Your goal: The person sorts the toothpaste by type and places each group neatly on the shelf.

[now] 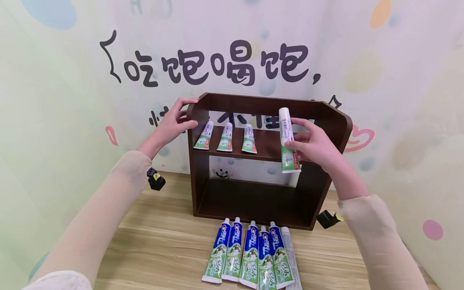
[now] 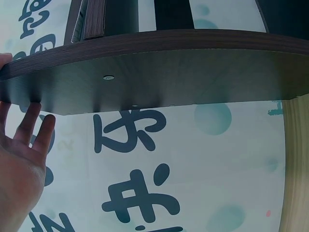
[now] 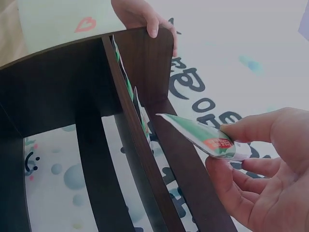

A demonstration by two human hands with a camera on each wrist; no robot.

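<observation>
My right hand [image 1: 315,147] pinches a white and green toothpaste tube [image 1: 286,139] between thumb and fingers. Cap end up, it overlaps the right part of the upper shelf in the head view; in the right wrist view the toothpaste tube [image 3: 200,135] is apart from the shelf board. With the left hand [image 1: 174,125] I grip the left side panel of a dark brown two-tier shelf [image 1: 253,100], thumb at the panel's edge. Three similar toothpaste tubes [image 1: 225,137] lean in a row on the upper tier, toward its left side.
Several blue and green toothpaste tubes [image 1: 250,253] lie side by side on the wooden table [image 1: 152,237] before the shelf. A pale tube [image 1: 291,257] lies at their right end, partly covered. Behind the shelf hangs a white backdrop [image 1: 224,24] with large dark lettering.
</observation>
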